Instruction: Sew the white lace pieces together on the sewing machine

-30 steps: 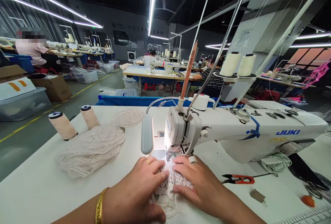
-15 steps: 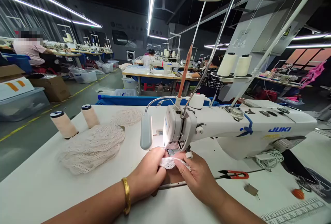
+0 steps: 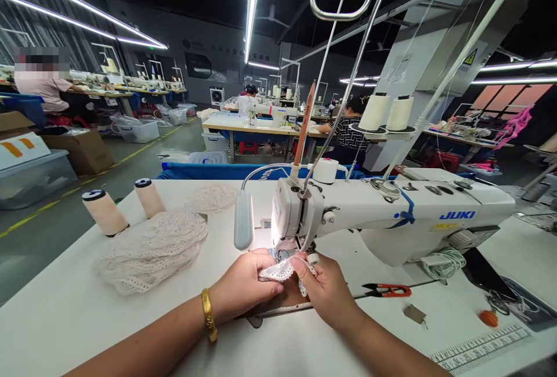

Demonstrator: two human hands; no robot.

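My left hand (image 3: pixel 243 284) and my right hand (image 3: pixel 324 290) are both closed on a small piece of white lace (image 3: pixel 276 271), pinched between thumbs and fingers just in front of the needle of the white JUKI sewing machine (image 3: pixel 391 214). The lace is lifted a little off the white table (image 3: pixel 65 319). A gold bangle circles my left wrist. The machine's small lamp (image 3: pixel 242 227) hangs just left of the needle and lights the spot.
A heap of cream lace (image 3: pixel 152 249) and two thread cones (image 3: pixel 104 212) sit at the left. Red thread snips (image 3: pixel 387 290), a small metal tag and an orange object (image 3: pixel 488 318) lie at the right. Other people work at machines behind.
My hands were pressed flat on lace under the needle; they have since lifted and gathered it into a pinch in front of the needle. The view has shifted slightly.
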